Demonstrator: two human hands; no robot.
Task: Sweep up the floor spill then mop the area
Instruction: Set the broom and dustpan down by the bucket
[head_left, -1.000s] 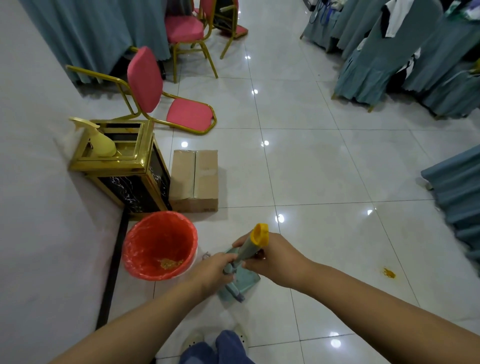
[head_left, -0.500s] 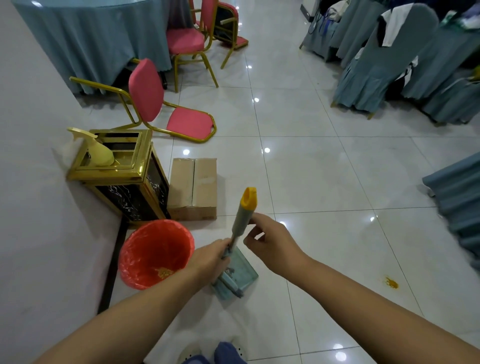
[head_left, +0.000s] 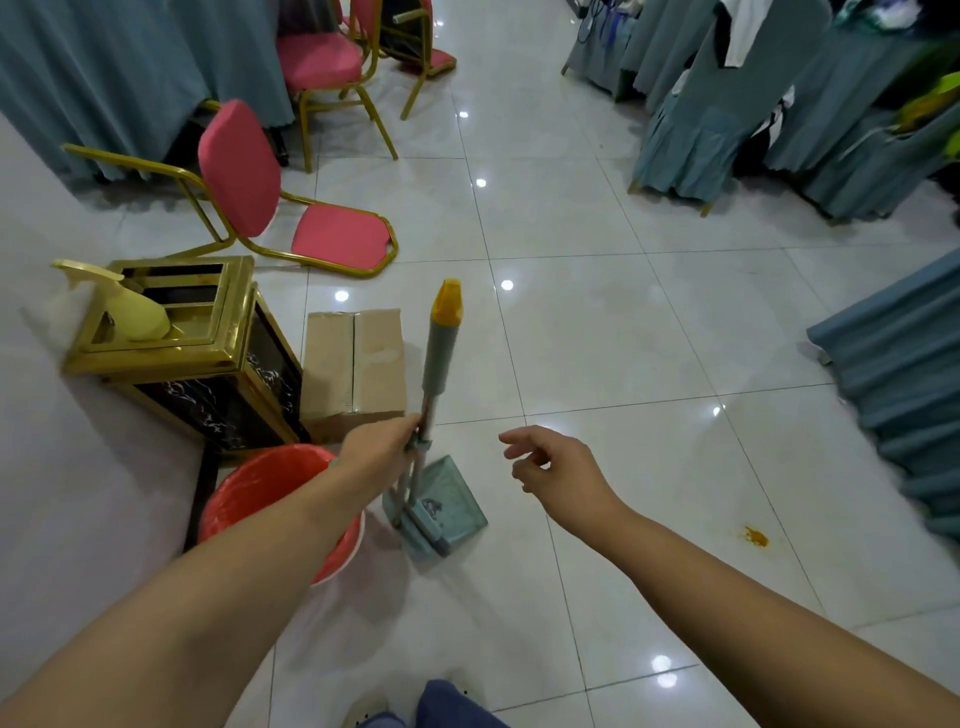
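The left hand (head_left: 382, 452) grips the thin metal shaft of the dustpan handle (head_left: 441, 343), fingers curled round it just below the grey sleeve with the yellow cap. The handle stands nearly upright. The teal dustpan (head_left: 451, 498) sits on the white tiled floor (head_left: 597, 338), at 12 o'clock from the person's feet. The right hand (head_left: 558, 473) hovers at 3 o'clock of the handle, apart from it, holding nothing, with its fingers loosely curled.

The orange spill (head_left: 756, 537) lies on the floor at 4 o'clock of the dustpan, well apart from it. In this view the right forearm crosses between the two. At 1 o'clock of the spill hangs a teal draped cloth (head_left: 904, 395), near it.

A red waste bin (head_left: 260, 488) stands just beside the dustpan at 9 o'clock, partly hidden by the left forearm. At 11 o'clock of the pan is a closed cardboard box (head_left: 353, 364), and next to that, against the wall, a gold-framed black bin (head_left: 208, 374) with a yellow spray bottle (head_left: 130, 306) on top. Beyond them, at 11 o'clock, a pink chair (head_left: 311, 228) lies tipped on the floor. Teal-covered chairs (head_left: 727, 114) crowd the far side at 1 o'clock.
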